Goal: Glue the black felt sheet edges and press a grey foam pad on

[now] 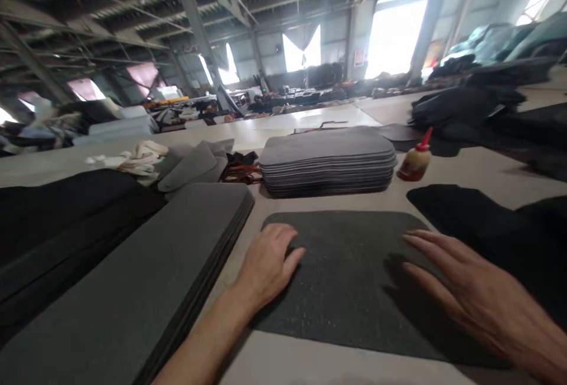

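A dark grey sheet (345,279) with rounded corners lies flat on the table before me. My left hand (268,261) rests at its left edge, fingers loosely bent and thumb apart. Over the right side of the sheet is my right hand (465,284), fingers stretched out, casting a shadow on it; contact there is hard to judge. Neither hand grips anything. Just behind the sheet stands a neat stack of grey rounded panels (328,163). Left of my left arm is a pile of long dark grey sheets (146,267).
A glue bottle (415,160) with a red nozzle stands right of the stack. Black fabric (482,225) lies at the right, more black material (66,214) at the left. Loose grey pieces (195,166) and a pale cloth (144,157) sit behind. The table (310,118) extends back.
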Motion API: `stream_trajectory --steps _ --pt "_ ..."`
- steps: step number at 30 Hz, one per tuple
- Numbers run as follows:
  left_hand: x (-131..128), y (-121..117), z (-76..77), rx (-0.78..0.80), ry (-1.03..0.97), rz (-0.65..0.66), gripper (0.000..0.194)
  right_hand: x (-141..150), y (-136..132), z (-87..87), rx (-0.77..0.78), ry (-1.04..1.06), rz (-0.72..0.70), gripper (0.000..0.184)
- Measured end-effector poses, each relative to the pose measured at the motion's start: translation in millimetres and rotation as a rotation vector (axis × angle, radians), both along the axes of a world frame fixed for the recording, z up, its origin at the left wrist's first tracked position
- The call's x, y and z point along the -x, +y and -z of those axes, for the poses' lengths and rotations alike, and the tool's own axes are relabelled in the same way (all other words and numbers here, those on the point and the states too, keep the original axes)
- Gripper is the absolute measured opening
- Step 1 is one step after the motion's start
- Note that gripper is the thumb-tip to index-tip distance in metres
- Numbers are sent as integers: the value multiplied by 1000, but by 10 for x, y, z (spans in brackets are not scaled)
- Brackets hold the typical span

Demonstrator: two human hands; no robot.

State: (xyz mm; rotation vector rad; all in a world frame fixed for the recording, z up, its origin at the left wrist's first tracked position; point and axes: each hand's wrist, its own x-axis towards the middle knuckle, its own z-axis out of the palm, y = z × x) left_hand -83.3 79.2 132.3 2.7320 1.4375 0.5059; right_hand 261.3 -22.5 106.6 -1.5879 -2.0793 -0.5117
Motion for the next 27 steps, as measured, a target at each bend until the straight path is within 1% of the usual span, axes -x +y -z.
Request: stream_trajectory --steps 2,4,7,9,13,16,18,20,22,24,25,27 --pt "-116 174 112 24 53 4 49 116 176 121 81 -62 -51 63" --pt "-145 308 268 39 72 -35 61 177 311 276 200 -80 -16 69" --pt "-82 413 464 61 115 -81 65 188 375 454 341 -60 107 80" --pt "-29 438 525 56 163 -96 67 186 352 495 373 -64 171 86" --pt "0 446 538 32 219 -126 67 138 277 500 348 -100 272 96" --pt "-27 438 529 23 228 -141 67 -6 249 524 333 -136 314 102" --pt "-47 430 524 20 223 -141 67 -101 286 507 329 -140 343 105" --pt "-61 420 516 17 215 -140 67 -121 387 442 301 -131 342 104" --pt "-64 408 508 21 211 -143 67 -44 535 354 286 -120 263 97" --pt "-60 396 501 32 212 -145 67 78 692 294 331 -95 170 89" --pt "-57 391 499 36 211 -147 68 131 762 288 367 -79 152 88" --pt "-51 388 498 37 206 -150 71 186 872 324 415 -52 186 90"
